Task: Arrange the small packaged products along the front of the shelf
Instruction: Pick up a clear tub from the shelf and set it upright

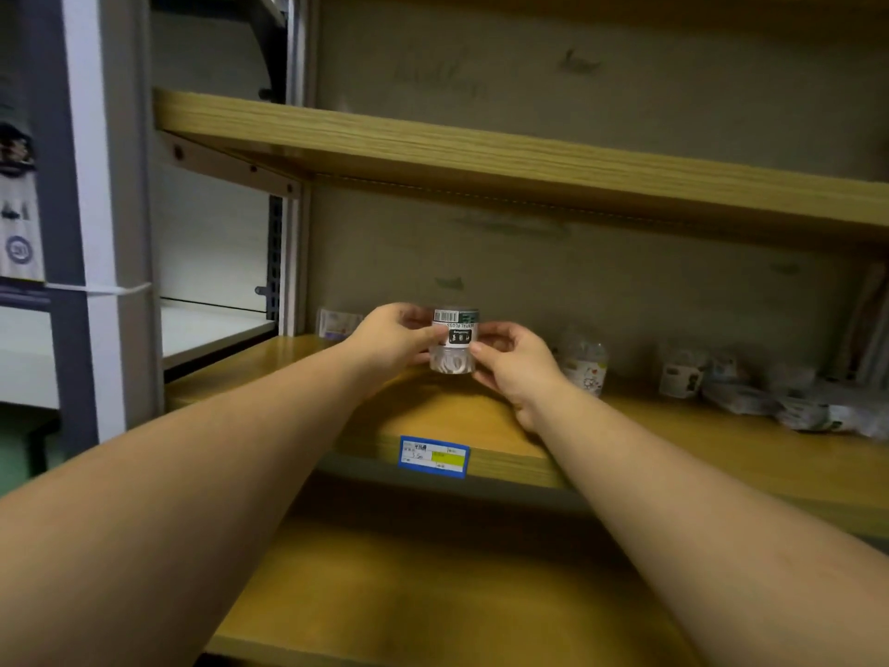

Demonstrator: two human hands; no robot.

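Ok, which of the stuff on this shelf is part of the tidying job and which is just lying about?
Part of the job:
- dental floss jar, held by left hand and right hand
- loose packets at right
- clear packet
- flat packet at back left
- shelf

Just lying about:
- price tag
- poster at far left

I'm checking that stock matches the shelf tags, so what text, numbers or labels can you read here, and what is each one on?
"DENTAL FLOSS": on the label of the clear jar held in both hands, printed sideways beside a barcode whose digits are too small to read.
"3.5": apparently handwritten on the blue price tag on the shelf edge; its other print is too small.
Packets at the right and the flat pack at the back left: printing too blurred to read.
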